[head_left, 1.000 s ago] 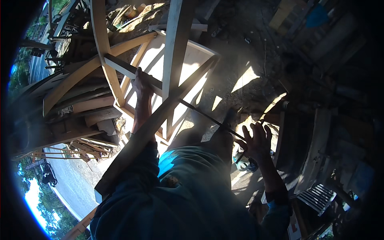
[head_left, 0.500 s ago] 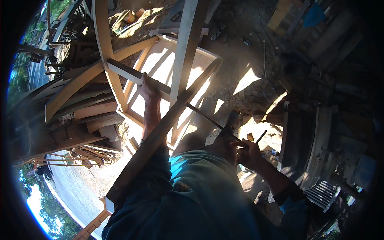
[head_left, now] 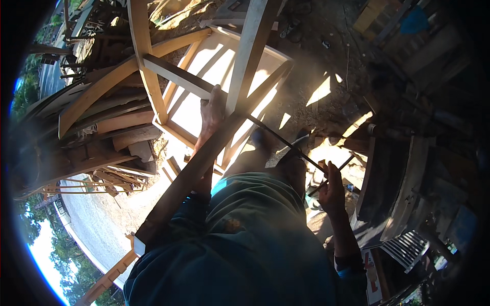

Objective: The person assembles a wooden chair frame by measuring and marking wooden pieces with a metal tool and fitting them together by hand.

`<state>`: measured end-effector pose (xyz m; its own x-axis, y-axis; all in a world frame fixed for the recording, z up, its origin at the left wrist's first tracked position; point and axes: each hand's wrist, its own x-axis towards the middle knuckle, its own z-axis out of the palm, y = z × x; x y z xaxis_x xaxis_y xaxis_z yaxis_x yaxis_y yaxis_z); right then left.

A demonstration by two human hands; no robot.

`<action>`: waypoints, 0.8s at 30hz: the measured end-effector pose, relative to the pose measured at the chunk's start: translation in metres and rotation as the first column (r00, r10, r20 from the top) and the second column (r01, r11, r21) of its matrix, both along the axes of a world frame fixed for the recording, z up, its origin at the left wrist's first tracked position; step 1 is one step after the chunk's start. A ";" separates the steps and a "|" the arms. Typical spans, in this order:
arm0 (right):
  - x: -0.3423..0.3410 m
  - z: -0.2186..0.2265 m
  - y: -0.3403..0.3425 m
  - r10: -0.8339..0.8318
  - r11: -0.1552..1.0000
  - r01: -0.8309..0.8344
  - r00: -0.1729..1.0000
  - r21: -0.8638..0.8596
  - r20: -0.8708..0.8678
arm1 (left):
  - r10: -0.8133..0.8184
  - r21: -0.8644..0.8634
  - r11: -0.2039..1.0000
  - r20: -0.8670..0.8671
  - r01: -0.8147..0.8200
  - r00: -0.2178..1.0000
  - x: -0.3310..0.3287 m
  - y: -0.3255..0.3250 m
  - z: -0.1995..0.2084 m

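Observation:
A wooden frame of curved and straight pieces stands before me. My left hand [head_left: 212, 111] is closed round a short wooden rail [head_left: 176, 75], close to where it meets a straight post [head_left: 250, 51]. A long dark beam [head_left: 189, 178] slants across in front of my left forearm. My right hand [head_left: 333, 193] is closed on the cross handle [head_left: 346, 162] of a long, thin, T-handled metal rod [head_left: 279, 136]. The rod's far end reaches the wood where post and beam meet; its tip is hidden there.
A pale-topped wooden piece [head_left: 196, 104] lies on the ground beneath the frame. Stacked boards [head_left: 122, 125] fill the left side. Long planks [head_left: 403, 188] and a slatted white object [head_left: 407, 250] are at right. My feet are below the rod.
My right hand has turned on the cross handle, which now lies at a different angle. My left hand has slid along the rail toward the post. The whole view has shifted slightly.

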<state>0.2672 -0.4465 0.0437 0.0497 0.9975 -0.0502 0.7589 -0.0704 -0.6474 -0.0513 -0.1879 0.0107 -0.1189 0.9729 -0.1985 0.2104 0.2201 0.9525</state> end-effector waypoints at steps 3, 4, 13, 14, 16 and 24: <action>0.011 0.000 0.010 0.153 0.988 -0.114 0.778 -0.102 0.610 | 0.119 -0.164 0.981 0.099 -0.101 0.988 0.005 0.005 0.003; 0.015 0.005 0.013 0.151 0.978 -0.207 0.738 0.008 0.657 | 0.187 -0.217 0.964 0.154 -0.152 0.970 0.002 0.006 0.001; 0.022 -0.023 0.047 0.231 0.798 -0.423 0.873 0.429 0.430 | -0.059 0.093 0.993 -0.194 0.079 0.979 0.007 -0.006 0.002; 0.021 -0.027 0.045 0.249 0.818 -0.419 0.876 0.394 0.413 | -0.174 0.082 0.970 -0.424 0.229 0.889 0.000 -0.005 -0.002; 0.019 -0.035 0.051 0.244 0.820 -0.379 0.909 0.430 0.338 | -0.233 0.069 0.933 -0.632 0.352 0.739 -0.013 -0.004 -0.012; -0.013 -0.035 0.016 -0.848 0.528 -0.004 -0.053 -0.849 -0.527 | -0.024 0.511 0.825 -0.396 0.241 0.918 0.001 0.004 -0.050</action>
<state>0.2541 -0.4305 0.0083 -0.0569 0.4867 -0.8717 -0.6867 -0.6528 -0.3197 -0.0504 -0.1837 -0.0395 0.0633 0.9177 0.3922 0.5458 -0.3609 0.7563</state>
